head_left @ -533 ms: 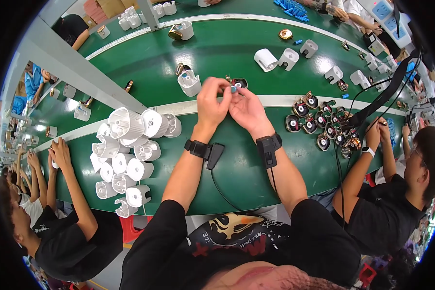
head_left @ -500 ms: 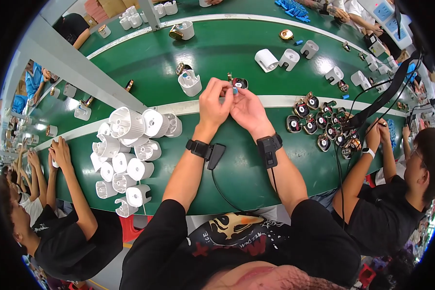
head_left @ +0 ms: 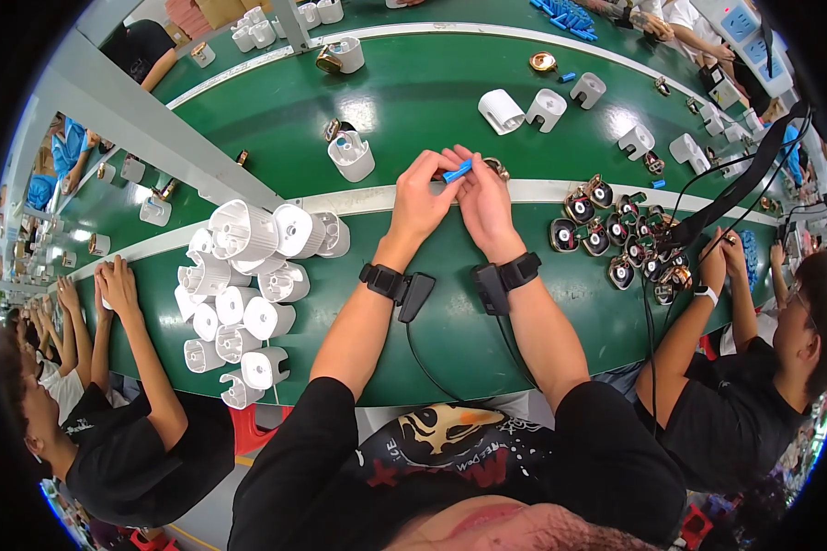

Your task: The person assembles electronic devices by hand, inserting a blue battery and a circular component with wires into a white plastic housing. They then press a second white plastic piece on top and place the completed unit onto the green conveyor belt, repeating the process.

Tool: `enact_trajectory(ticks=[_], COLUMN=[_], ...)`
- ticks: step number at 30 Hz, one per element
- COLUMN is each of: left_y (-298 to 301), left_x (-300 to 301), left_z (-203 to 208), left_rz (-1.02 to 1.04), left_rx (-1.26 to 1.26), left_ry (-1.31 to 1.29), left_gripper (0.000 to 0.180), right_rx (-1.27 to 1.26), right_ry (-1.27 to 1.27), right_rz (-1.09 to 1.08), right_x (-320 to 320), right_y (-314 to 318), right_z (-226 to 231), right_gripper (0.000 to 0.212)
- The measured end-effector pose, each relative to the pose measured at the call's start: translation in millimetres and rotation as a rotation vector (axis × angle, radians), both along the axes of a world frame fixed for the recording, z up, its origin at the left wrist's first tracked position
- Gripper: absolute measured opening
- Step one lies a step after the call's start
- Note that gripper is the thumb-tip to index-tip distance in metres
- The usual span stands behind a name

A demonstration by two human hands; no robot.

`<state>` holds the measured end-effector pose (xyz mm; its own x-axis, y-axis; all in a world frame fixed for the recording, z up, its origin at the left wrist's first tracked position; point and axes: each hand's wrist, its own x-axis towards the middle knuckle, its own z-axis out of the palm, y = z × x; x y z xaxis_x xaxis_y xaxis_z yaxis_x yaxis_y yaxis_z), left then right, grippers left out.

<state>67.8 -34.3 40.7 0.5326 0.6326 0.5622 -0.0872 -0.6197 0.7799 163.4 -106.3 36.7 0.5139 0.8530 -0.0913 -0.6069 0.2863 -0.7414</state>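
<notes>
A: Notes from the remote station. I see both hands raised together over the green belt (head_left: 432, 110), just past its white stripe (head_left: 358, 197). The left hand (head_left: 420, 197) pinches a small blue plastic piece (head_left: 458, 171) at its fingertips; the piece sticks out towards the right hand (head_left: 483, 204).

B: And the right hand, is it closed on anything?

A: Its fingers curl around something small and metallic (head_left: 498, 167), just beyond the knuckles. I can't tell how firm the grasp is; the part is mostly hidden behind the fingers. Blue piece and metal part sit close, perhaps touching.

B: What matters for doing this well?

A: My judgement: the blue piece is being fitted to the metal part. Keep the pinch near the blue piece's end so the free tip stays in sight, hold the right hand as the steady one, and line the two up before pressing. Forcing it at an angle looks like the risk.

B: Surroundings?

A: To the left of the left forearm, a heap of white plastic housings (head_left: 239, 285). One more white housing (head_left: 351, 154) stands just beyond and left of the left hand. To the right of the right hand, a cluster of dark round coil parts (head_left: 616, 239). Co-workers sit either side; a neighbour's hand (head_left: 717, 262) rests near those parts.
</notes>
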Motion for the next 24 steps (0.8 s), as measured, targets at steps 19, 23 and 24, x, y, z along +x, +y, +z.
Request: enact_trajectory(ticks=[19, 23, 24], left_y=[-1.1, 35.7, 43.4], left_x=[8.6, 39.3, 54.7], left_z=[8.5, 23.8, 26.2], left_rz=[0.115, 0.215, 0.216], left_rx=[0.221, 0.179, 0.184], left_ry=[0.152, 0.306, 0.304], left_gripper=[0.029, 0.041, 0.041], right_rx=[0.103, -0.070, -0.188], right_ry=[-0.388, -0.624, -0.804], right_rz=[-0.275, -0.540, -0.618], right_x=[43.5, 53.2, 53.4], right_y=[5.3, -2.0, -4.5], right_z=[-26.1, -20.5, -16.7], right_gripper=[0.037, 0.033, 0.032])
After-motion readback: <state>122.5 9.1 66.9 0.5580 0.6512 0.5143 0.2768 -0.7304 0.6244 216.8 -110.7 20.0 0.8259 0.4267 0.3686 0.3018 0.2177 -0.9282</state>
